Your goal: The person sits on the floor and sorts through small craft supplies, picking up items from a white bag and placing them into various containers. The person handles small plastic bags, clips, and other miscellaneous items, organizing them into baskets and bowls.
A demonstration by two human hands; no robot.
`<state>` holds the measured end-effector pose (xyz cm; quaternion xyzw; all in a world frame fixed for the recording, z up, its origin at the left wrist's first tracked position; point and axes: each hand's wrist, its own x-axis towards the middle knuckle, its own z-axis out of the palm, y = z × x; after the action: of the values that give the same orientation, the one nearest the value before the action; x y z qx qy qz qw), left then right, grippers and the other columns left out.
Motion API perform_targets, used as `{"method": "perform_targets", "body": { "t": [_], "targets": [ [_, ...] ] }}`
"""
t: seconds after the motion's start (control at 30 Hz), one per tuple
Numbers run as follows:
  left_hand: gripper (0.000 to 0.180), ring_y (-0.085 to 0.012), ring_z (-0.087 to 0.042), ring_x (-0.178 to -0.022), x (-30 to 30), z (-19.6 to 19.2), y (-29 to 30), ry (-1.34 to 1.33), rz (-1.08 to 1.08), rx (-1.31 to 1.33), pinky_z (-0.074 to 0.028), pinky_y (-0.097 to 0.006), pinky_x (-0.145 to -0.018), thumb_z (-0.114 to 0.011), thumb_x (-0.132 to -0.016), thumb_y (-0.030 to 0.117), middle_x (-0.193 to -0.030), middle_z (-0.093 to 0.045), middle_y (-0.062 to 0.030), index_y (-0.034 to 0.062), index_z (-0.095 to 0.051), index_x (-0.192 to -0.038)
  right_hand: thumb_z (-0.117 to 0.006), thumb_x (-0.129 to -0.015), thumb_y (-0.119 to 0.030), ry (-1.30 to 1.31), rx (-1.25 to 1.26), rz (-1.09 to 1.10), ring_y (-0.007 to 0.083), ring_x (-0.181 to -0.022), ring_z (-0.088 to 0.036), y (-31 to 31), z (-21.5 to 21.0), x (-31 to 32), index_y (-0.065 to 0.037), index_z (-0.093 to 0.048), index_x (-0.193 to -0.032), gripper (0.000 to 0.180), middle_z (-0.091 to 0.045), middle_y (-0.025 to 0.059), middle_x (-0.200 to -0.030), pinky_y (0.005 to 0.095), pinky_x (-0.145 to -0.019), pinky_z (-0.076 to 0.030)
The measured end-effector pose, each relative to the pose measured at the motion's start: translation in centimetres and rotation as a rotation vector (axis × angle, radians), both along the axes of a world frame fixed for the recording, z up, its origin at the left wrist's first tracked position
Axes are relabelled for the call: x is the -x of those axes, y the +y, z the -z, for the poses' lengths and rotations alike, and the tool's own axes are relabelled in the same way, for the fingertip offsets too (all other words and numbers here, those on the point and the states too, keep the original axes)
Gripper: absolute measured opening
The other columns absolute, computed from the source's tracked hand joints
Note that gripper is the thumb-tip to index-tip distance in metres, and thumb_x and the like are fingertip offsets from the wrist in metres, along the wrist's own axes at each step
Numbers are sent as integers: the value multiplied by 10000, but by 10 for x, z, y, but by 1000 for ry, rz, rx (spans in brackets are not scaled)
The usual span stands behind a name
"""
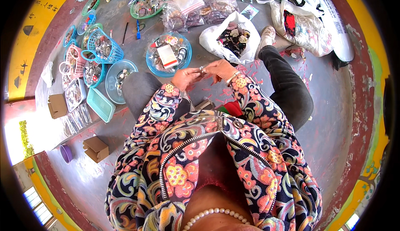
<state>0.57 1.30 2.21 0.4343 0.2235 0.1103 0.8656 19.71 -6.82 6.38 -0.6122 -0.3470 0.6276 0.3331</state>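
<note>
In front of my lap, my left hand (186, 78) and my right hand (221, 70) meet fingertip to fingertip. Both pinch a small silvery piece (202, 69), too small to name. Just beyond my left hand stands a blue basin (149, 64) filled with small assorted pieces, with a white and tan card or box (167, 56) lying on top. Past my right hand is a white plastic bag (211, 38), its mouth spread around black and pale small items (234, 41).
On the left stand a blue basket (112, 51), a pink basket (78, 67), a clear blue basin (111, 85), a teal tray (101, 104) and cardboard boxes (96, 149). Clear packets (200, 12) lie ahead. A stuffed sack (310, 33) is at far right. Red scraps litter the floor.
</note>
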Motion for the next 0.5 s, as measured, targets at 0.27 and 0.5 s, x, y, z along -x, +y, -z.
{"method": "perform_targets", "body": {
  "t": [0.27, 0.5],
  "targets": [
    [332, -163, -564, -922, 3, -6, 2, 106, 134, -120, -453, -279, -810, -473, -886, 136, -1051, -565, -101, -21, -462, -1178, -625, -782, -287, 46, 13, -168, 94, -363, -435, 0, 6, -9, -33, -644, -902, 282, -500, 42, -468, 226, -344, -310],
    [352, -153, -545, -958, 2, -15, -2, -27, 64, -99, -451, -283, -818, -474, -884, 125, -1094, -542, -87, -6, -435, -1208, -611, -786, -344, 158, -17, -143, 103, -385, -463, 0, 3, -4, -55, -630, -986, 352, -507, 48, -479, 230, -359, -331]
  ]
}}
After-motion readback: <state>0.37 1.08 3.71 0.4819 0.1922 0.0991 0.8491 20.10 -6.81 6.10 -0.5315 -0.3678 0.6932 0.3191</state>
